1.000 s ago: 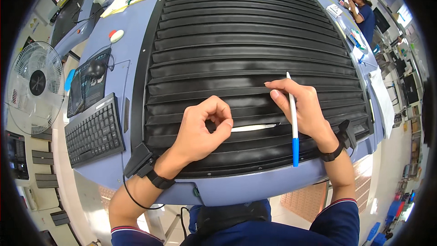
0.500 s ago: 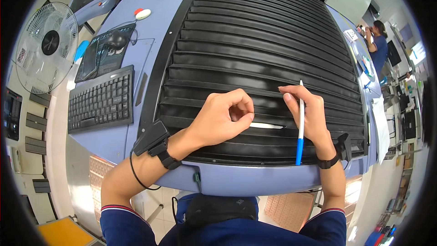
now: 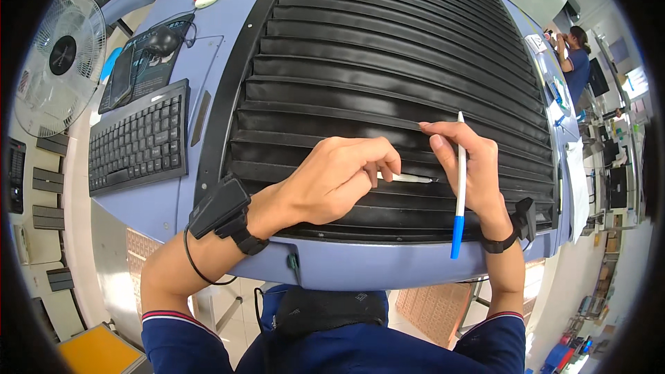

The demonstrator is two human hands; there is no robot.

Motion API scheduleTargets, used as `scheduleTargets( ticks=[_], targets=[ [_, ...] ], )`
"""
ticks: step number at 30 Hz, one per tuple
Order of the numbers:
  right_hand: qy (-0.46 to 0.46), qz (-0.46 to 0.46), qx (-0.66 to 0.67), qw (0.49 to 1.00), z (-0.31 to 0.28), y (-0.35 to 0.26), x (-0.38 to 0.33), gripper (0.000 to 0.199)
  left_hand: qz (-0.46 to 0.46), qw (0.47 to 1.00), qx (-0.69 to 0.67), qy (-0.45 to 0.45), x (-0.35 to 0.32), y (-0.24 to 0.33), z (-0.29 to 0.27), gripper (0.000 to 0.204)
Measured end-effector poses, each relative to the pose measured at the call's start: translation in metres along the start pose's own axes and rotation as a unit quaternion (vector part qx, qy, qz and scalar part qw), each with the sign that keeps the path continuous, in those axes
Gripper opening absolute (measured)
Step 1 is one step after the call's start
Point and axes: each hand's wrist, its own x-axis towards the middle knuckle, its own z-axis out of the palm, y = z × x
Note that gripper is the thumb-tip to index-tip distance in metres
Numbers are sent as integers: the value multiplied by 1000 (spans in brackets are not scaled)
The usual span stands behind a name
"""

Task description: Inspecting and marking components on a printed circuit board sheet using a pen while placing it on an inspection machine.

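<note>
Meanwhile, at a pale blue machine housing (image 3: 228, 48), the person's left hand (image 3: 339, 180) had crept rightward along a ribbed black slatted shutter (image 3: 388, 62) over the past second, closing most of the gap to the right hand (image 3: 471, 159). Its fingers were curled narrow, thumb and fingertips pinched on the near end of a thin white strip (image 3: 409, 178) that lay flat along one of the lower slats. A second earlier more of that strip showed between the hands; by this moment only a short length remained visible, its far end touching the right hand's fingers.

The right hand held a slim white pen with a blue cap (image 3: 458, 187) upright between thumb and forefinger, the capped end hanging down past the housing's front edge and the tip pointing up the shutter. Its grip looked unchanged across the second, with the remaining fingers resting on the slat beside the strip.

Judged from the narrowing gap, the strip was probably being pressed or steadied against the slat while the pen hand waited close by; whether it was stuck down could not be told.

Both wrists carried black bands. To the left sat a black computer keyboard (image 3: 138, 140), a dark mouse (image 3: 163, 40) on its mat, and a white desk fan (image 3: 59, 62). Another person in a blue top (image 3: 573, 62) worked well apart at the far right.
</note>
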Motion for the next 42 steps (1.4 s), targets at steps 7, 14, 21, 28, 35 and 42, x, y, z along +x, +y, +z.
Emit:
scheduleTargets(
  ticks=[7,14,21,28,35,42],
  targets=[
    [-2,-16,-1,1000,3,-2,-1,14,32,999,-4,-43,-1,1,0,34],
    [-16,1,-10,1000,2,-5,-1,14,104,993,-6,-54,-4,-2,11,31],
    [-17,-16,-30,999,1,-2,1,14,130,988,25,-75,-3,-5,5,28],
    [3,-23,-18,1000,-1,-1,1,15,150,983,86,-61,-1,-4,8,21],
    [-4,-2,-35,999,-1,-12,6,17,173,967,184,-12,-7,0,11,15],
    [29,67,-66,995,-12,6,0,18,272,912,264,154,9,-16,16,16]
  ],
)
